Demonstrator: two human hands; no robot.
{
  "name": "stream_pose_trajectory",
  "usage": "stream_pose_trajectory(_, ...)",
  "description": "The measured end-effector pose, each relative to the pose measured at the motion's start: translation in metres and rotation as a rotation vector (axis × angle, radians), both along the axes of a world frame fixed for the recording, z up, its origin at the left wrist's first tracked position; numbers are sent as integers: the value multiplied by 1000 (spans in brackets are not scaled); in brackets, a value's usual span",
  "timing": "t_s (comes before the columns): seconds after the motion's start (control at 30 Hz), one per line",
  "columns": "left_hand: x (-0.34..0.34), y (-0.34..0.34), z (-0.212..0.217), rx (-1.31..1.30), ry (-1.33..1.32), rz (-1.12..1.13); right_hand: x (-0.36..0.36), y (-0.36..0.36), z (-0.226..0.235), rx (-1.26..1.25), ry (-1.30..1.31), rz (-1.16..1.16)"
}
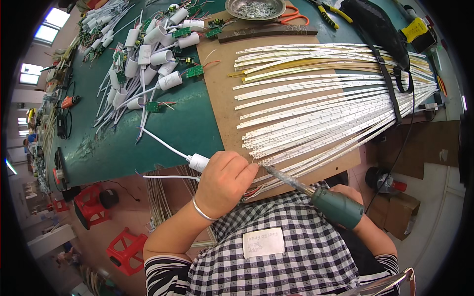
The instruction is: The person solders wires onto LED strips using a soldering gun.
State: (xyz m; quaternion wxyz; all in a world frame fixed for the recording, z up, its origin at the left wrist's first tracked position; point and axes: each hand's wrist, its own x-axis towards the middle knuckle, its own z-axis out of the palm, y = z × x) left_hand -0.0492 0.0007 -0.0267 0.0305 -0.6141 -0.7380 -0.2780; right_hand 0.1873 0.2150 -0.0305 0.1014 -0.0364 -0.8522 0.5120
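My left hand (227,180) is closed, its fingertips pinched at the near ends of the LED strips. A white plastic tube (198,162) with a white cable juts out from under it, and a thin wire shows at the fingertips. My right hand (348,192) is wrapped round the green handle of a soldering iron (338,208). The iron's tip reaches the end of a strip, close beside my left fingertips. Many white LED strips (296,130) lie fanned out on a brown board (222,84); the joint itself is too small to make out.
More white tubes with cables and green circuit boards (153,59) are heaped at the left. At the back stand a metal bowl (255,9), orange-handled scissors (295,17) and pliers (328,17). A black strap (387,84) crosses the strips. Red stools (127,250) stand on the floor.
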Motion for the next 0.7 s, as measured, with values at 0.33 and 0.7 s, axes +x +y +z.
stream_pose_trajectory(0.33,1,1,1,-6,2,7,9,10,-3,68,-86,101)
stream_pose_trajectory(0.7,0,2,1,-3,9,0,-1,1,23,-583,-212,-215)
